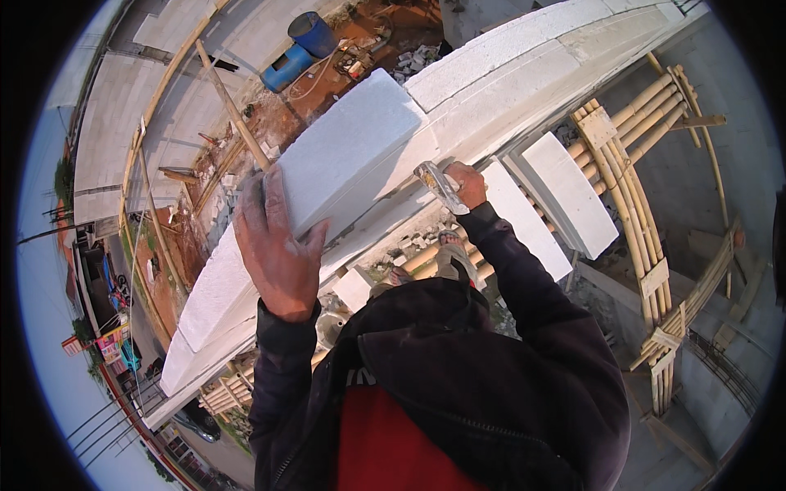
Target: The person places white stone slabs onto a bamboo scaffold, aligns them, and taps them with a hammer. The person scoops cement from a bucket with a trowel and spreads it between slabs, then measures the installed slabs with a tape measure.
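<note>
A pale lightweight concrete block (360,147) lies on top of the wall in front of me. My left hand (282,250) rests against its left end, fingers stretched out and thumb spread towards the near face. At the block's right end, on the near side, my right hand (467,184) is closed round a mortar-smeared trowel (440,186). The trowel is close to the wall's near face; whether it touches cannot be told. Another stretch of blocks (213,295) runs down to the left, partly behind my left hand.
More blocks (491,69) continue the wall up to the right. Loose white blocks (569,192) lie on the bamboo scaffold (626,188) at my right. My feet stand on bamboo poles high above rubble. Beyond the wall are blue drums (311,34) and a leaning pole (233,106).
</note>
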A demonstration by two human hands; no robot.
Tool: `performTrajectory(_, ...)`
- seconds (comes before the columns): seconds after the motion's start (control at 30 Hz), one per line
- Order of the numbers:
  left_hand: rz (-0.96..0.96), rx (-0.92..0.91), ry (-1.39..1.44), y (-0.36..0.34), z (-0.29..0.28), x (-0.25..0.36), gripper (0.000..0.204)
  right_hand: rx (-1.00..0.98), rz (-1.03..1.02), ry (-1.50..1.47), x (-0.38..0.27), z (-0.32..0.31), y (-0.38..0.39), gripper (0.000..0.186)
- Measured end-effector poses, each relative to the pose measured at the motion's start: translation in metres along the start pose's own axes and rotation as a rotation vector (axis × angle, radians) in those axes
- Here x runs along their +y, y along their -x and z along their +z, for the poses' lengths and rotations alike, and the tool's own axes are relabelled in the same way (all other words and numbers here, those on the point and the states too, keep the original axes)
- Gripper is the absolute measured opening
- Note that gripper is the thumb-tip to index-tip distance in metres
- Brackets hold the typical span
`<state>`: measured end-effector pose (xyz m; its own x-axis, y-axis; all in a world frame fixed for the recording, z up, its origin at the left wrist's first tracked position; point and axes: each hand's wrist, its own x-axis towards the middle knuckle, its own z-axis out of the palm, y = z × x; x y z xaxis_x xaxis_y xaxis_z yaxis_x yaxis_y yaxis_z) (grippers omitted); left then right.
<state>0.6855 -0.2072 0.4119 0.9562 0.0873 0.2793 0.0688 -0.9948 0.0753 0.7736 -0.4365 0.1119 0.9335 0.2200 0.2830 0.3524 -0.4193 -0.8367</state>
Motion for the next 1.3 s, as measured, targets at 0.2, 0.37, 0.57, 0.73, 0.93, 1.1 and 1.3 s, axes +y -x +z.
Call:
performTrajectory(0.2, -0.094, -0.063, -0.004, -0.003, -0.005, 0.005, 0.091, 0.001, -0.020, -0.110, 0.006, 0.004, 0.002, 0.025)
performTrajectory(0.37, -0.088, -0.107, -0.087, -0.004, -0.008, 0.010, 0.093, 0.052, -0.078, -0.166, 0.002, -0.002, 0.011, 0.020)
performTrajectory(0.57, -0.122, -0.090, -0.147, -0.002, -0.004, 0.016, 0.099, -0.028, -0.095, 0.024, 0.004, -0.017, 0.016, 0.020)
performTrajectory(0.73, -0.127, -0.079, -0.114, -0.002, -0.002, 0.018, 0.096, -0.087, -0.154, 0.038, 0.006, -0.033, 0.005, 0.017)
performTrajectory(0.93, -0.159, -0.108, -0.065, 0.000, -0.004, 0.019, 0.092, -0.272, -0.067, -0.215, -0.060, -0.095, -0.004, 0.016)
performTrajectory(1.1, -0.123, -0.047, -0.040, 0.000, 0.000, 0.022, 0.091, -0.502, 0.013, -0.232, -0.207, -0.190, -0.076, 0.022)
performTrajectory(1.3, -0.146, 0.052, -0.064, 0.009, 0.006, 0.009, 0.080, -0.429, -0.188, 0.207, -0.277, -0.188, -0.136, 0.039)
